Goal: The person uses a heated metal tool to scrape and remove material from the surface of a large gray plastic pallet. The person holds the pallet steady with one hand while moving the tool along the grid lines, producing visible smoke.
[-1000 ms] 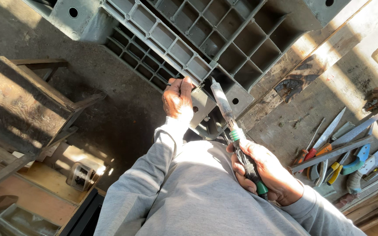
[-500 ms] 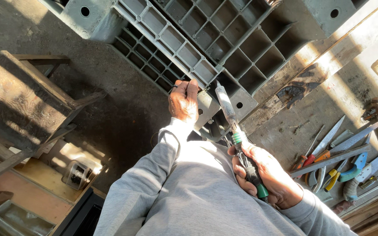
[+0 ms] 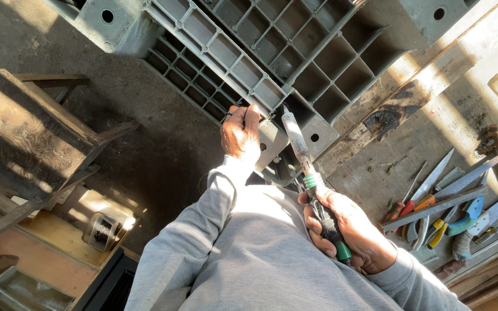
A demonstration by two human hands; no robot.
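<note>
A grey plastic pallet (image 3: 295, 52) with a ribbed grid underside lies on the concrete floor in front of me. My left hand (image 3: 240, 135) rests on its near edge, fingers pinched on something small and dark there. My right hand (image 3: 347, 230) grips a long tool with a green and black handle (image 3: 318, 201). Its worn metal shaft points up at the pallet's near corner, close beside my left hand. Both arms wear grey sleeves.
Several hand tools (image 3: 439, 207), among them screwdrivers, pliers and a flat blade, lie on the floor at the right. A rough wooden stool (image 3: 24, 132) stands at the left. A wooden plank (image 3: 433, 80) runs diagonally past the pallet. A small container (image 3: 102, 230) sits at lower left.
The view has shifted slightly, and my hands sit a little lower in the frame. Both hands keep their grip and their places at the pallet edge.
</note>
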